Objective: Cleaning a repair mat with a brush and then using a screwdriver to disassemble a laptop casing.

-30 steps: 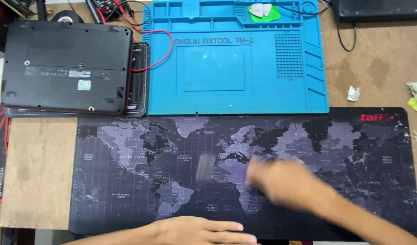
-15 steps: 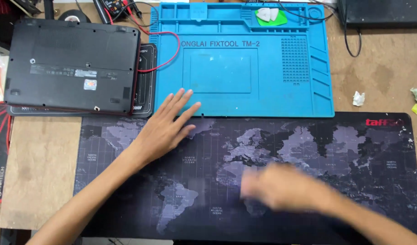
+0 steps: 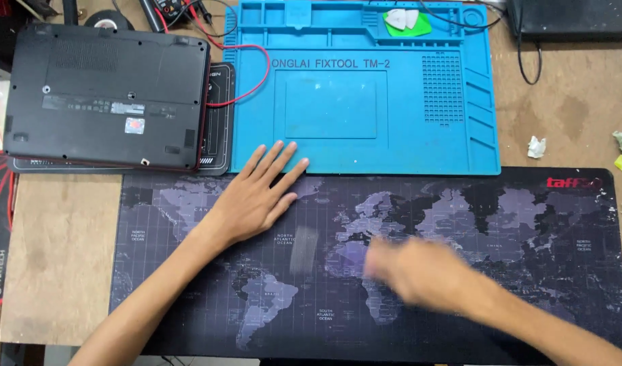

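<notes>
My left hand lies flat with fingers spread on the dark world-map desk mat, its fingertips reaching the lower edge of the blue silicone repair mat. My right hand is blurred by motion over the middle of the dark mat; its fingers cannot be made out. A faint pale smear shows on the mat just left of it. A black laptop lies upside down at the upper left. Neither hand visibly holds anything.
A red wire runs from the laptop across the blue mat's corner. White picks on a green piece sit in the blue mat's top tray. Crumpled paper bits lie on the wooden table at right. A dark device sits top right.
My left hand moved from the near edge up to the top of the dark mat and stays flat there. My right hand keeps sweeping over the mat's middle, shifting slightly.
</notes>
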